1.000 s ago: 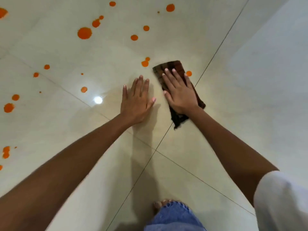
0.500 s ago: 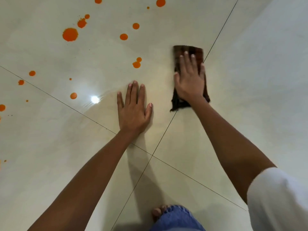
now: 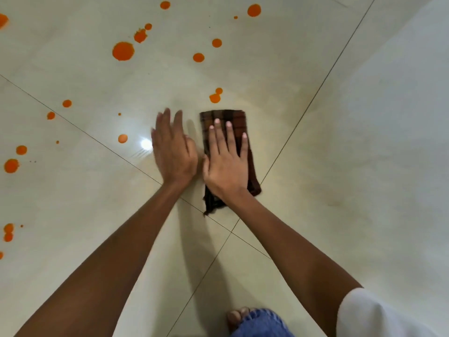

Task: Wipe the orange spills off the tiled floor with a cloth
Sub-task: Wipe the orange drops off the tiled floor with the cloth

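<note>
The cloth [image 3: 224, 116], dark brown with a check pattern and folded into a long strip, lies flat on the tiled floor [image 3: 340, 154], close to where the grout lines [image 3: 286, 141] cross; your right hand [image 3: 226, 166] rests palm-down on it, fingers straight and slightly spread, nothing gripped. Your left hand [image 3: 173, 154] sits just beside the right, off the cloth, fingers extended; it is motion-blurred, so contact with the floor cannot be confirmed. The nearest pair of drops [image 3: 215, 97] lies just past the cloth's far edge, apart from it; further orange spills [image 3: 123, 51] are scattered ahead and to your left. A light reflection [image 3: 145, 144] shows left of the left hand; bare toes [image 3: 237, 316], a jeans hem [image 3: 262, 323] and a white sleeve [image 3: 379, 314] occupy the lower edge.
</note>
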